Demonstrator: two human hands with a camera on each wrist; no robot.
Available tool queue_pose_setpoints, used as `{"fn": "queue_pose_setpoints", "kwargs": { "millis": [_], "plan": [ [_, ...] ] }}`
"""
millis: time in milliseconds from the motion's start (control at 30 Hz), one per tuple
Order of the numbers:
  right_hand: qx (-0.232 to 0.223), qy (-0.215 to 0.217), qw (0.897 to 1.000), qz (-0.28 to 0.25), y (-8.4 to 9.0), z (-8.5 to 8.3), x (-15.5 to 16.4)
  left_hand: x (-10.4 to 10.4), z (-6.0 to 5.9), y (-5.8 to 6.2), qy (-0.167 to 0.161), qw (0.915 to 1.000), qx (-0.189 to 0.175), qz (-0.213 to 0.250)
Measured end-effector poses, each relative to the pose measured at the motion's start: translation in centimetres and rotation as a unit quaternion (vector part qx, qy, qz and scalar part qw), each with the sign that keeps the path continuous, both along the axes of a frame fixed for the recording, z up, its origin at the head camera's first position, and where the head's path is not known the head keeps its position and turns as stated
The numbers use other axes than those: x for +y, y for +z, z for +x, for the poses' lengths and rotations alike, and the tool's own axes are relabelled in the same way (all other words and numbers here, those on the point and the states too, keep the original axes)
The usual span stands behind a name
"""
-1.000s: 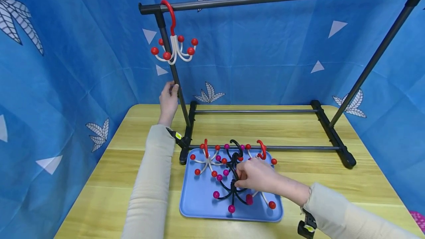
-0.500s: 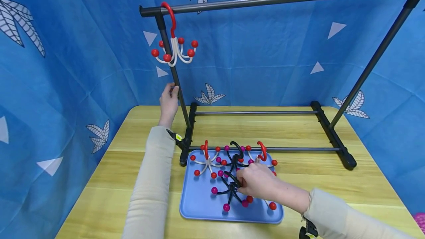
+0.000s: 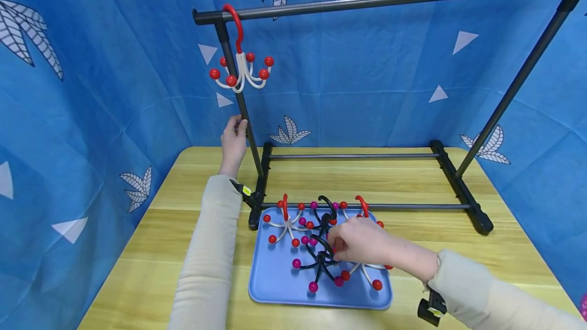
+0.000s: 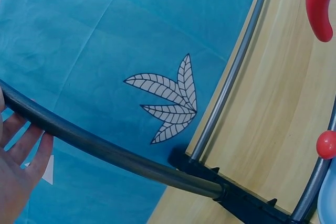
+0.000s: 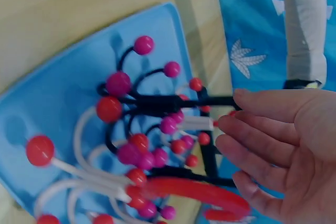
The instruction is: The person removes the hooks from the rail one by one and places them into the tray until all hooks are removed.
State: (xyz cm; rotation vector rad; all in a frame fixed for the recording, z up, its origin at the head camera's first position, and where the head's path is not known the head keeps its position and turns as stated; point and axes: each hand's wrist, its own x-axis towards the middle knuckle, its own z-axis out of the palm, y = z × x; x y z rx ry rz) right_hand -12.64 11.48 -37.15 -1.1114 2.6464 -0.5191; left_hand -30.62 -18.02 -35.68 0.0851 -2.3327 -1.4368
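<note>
My left hand (image 3: 234, 141) grips the left upright (image 4: 105, 148) of a black metal rack, thumb and fingers on either side of the pole. From the top bar's left end hangs a white claw hook hanger (image 3: 240, 67) with a red hook and red ball tips. Over a blue tray (image 3: 272, 286), my right hand (image 3: 362, 241) has loosely bent fingers; its thumb tip (image 5: 244, 98) overlaps the hook end of the front black claw hook hanger (image 5: 155, 104). This hanger has magenta ball tips and rests on the tray, its hook curving up beside the fingers.
Behind it in the tray sits another black hanger (image 3: 325, 220). A white hanger (image 3: 287, 224) with a red hook lies at the left, and more white-and-red ones lie partly under my right hand. The rack's top bar (image 3: 390, 0) spans above; its right foot (image 3: 460, 187) stands on the wooden table.
The front black hanger has tilted and shifted slightly left, its hook now visible beside the fingers. My right hand has moved a little right. The left hand has stayed on the upright.
</note>
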Motion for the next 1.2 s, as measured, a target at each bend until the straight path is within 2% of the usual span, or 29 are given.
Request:
{"fn": "queue_pose_setpoints", "kwargs": {
  "millis": [133, 367, 567, 733, 867, 1000, 1200],
  "plan": [
    [0.014, -0.017, 1.000, -0.011, 2.1, -1.1, -0.1, 0.0, 0.1, 0.0, -0.001, 1.0000, -0.004, 0.000],
    [0.070, -0.044, 0.995, -0.054, 6.8, -5.0, -1.8, -0.1, 0.1, 0.1, -0.007, 0.9999, -0.014, 0.000],
    [0.063, -0.073, 0.994, -0.057, 10.6, -7.8, -3.8, -0.1, 0.0, 0.1, -0.005, 0.9997, -0.024, -0.002],
    [0.074, -0.108, 0.987, -0.089, 13.0, -9.9, -5.5, 0.0, 0.0, 0.0, -0.002, 0.9996, -0.030, -0.001],
    [0.083, -0.143, 0.976, -0.141, 14.0, -11.6, -6.6, 0.2, 0.0, 0.0, 0.000, 0.9995, -0.032, -0.002],
    [0.088, -0.171, 0.960, -0.203, 14.7, -13.0, -7.6, 0.4, 0.0, 0.0, 0.000, 0.9995, -0.031, -0.004],
    [0.055, -0.181, 0.935, -0.300, 16.0, -15.0, -9.2, 0.1, 0.0, 0.0, 0.003, 0.9996, -0.028, -0.004]
  ]
}}
